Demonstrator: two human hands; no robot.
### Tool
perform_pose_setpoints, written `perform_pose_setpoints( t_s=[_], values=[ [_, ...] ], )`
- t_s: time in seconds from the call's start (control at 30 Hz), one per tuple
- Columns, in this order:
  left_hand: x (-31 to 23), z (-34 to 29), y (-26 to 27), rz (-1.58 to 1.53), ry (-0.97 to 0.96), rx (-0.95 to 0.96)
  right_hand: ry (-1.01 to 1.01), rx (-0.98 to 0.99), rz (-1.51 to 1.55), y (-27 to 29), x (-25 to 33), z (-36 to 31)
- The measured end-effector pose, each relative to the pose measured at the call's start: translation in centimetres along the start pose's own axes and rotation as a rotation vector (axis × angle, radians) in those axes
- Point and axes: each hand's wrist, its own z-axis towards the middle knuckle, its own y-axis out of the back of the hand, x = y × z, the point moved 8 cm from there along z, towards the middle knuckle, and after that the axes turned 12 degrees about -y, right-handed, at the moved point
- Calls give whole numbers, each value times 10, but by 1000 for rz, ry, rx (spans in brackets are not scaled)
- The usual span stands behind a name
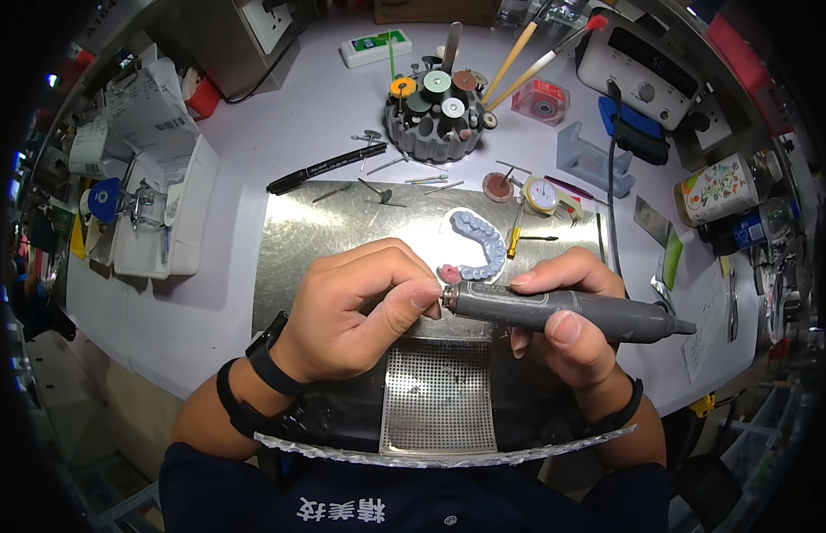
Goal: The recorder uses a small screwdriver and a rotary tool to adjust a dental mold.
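Observation:
In my right hand lies a dark grey rotary handpiece, its nose pointing left and its cord end to the right. The fingers of my left hand pinch together at the metal nose of the handpiece. Whatever sits between those fingertips is hidden. Just beyond both hands, a blue-grey dental arch model rests on the metal sheet. A pink piece is at its near left end, close to the left fingertips.
A grey bur stand full of discs and burs stands at the back. Loose burs and a black marker lie before it. A dial gauge sits right of the model. A white bin is at left, a control box at back right, a perforated plate nearest me.

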Motion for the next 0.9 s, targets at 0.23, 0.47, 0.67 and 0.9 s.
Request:
perform_pose_setpoints(
  t_s=[0.23,0.47,0.67,0.9],
  values=[
    [-1,0,-3,18,57,85,12,-5,5,0,1,0],
    [-2,1,-3,26,67,82,-2,0,-6,1,0,0],
    [-1,0,-3,11,66,84,2,-13,0,1,1,0],
    [0,1,-4,1,71,98,-1,-9,0,1,0,0]
  ],
)
